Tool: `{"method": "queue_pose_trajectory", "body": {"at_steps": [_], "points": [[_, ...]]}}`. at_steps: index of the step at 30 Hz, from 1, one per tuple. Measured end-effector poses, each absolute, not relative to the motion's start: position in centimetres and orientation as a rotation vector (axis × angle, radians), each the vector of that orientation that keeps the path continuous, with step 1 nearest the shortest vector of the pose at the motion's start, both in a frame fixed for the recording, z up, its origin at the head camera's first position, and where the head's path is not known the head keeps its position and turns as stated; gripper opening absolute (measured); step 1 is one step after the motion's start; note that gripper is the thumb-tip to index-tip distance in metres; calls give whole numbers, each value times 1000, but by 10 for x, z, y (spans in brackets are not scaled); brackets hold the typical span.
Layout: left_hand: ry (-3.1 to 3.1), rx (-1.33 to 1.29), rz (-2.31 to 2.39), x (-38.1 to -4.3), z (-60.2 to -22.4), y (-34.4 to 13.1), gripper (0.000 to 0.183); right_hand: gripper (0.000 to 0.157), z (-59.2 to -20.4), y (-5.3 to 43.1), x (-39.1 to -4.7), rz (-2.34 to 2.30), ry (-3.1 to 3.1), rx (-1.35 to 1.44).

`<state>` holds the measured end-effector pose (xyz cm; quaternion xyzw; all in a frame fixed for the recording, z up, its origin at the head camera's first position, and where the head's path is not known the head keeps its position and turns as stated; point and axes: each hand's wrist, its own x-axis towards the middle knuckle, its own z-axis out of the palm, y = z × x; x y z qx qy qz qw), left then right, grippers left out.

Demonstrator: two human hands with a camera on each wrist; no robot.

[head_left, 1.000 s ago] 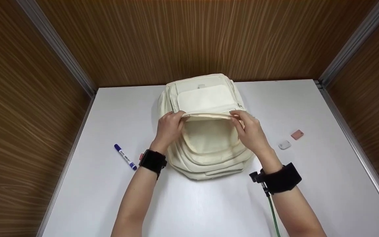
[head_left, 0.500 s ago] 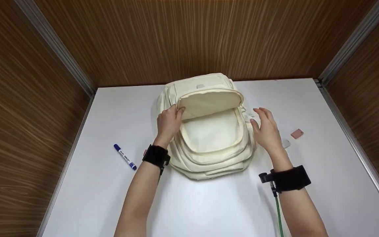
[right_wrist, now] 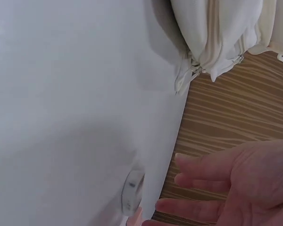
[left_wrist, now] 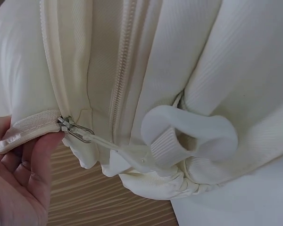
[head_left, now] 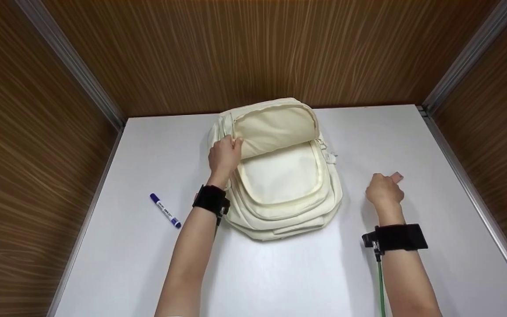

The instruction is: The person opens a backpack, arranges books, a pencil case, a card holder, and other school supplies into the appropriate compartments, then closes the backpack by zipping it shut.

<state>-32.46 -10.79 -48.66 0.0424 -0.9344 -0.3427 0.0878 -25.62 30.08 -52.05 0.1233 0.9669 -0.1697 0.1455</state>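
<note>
A cream backpack (head_left: 282, 220) lies on the white table with its front pocket unzipped. The pocket's flap (head_left: 277, 125) is folded up and back. My left hand (head_left: 225, 156) pinches the flap's zipped edge at its left side; the left wrist view shows thumb and fingers beside the metal zipper slider (left_wrist: 66, 124). Over to the right, my right hand (head_left: 384, 191) hovers by a small white rounded block (right_wrist: 133, 190), its fingers apart and holding nothing. That block is hidden under the hand in the head view. Just beyond the hand lies a small pink block (head_left: 397, 177).
A blue-capped marker (head_left: 165, 211) lies on the table (head_left: 271, 281) left of the backpack. Wood-grain panels (head_left: 253, 53) enclose the back and sides. A green cable (head_left: 381, 286) runs from the right wrist strap (head_left: 401, 237).
The right hand has let go of the flap and moved right to the small blocks. My left hand has kept its grip while the flap swung up and back, opening the pocket.
</note>
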Motion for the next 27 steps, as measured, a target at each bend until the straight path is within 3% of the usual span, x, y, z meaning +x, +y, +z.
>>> {"method": "queue_pose_trajectory", "body": {"at_steps": [5, 11, 19, 24, 27], "points": [[-2804, 167, -1045, -328, -485, -108, 38, 41, -529, 306, -257, -498, 2796, 378], [-2822, 165, -1021, -330, -484, -107, 38, 28, -536, 310, -256, -509, 2854, 368], [-2794, 155, -1004, -331, -480, -105, 39, 34, -538, 314, -258, -496, 2852, 391], [-2762, 142, -999, -330, -477, -104, 37, 35, -528, 302, -259, -656, 2901, 374], [-2741, 120, -1009, -329, -477, -104, 35, 28, -513, 284, -263, -823, 2961, 286]]}}
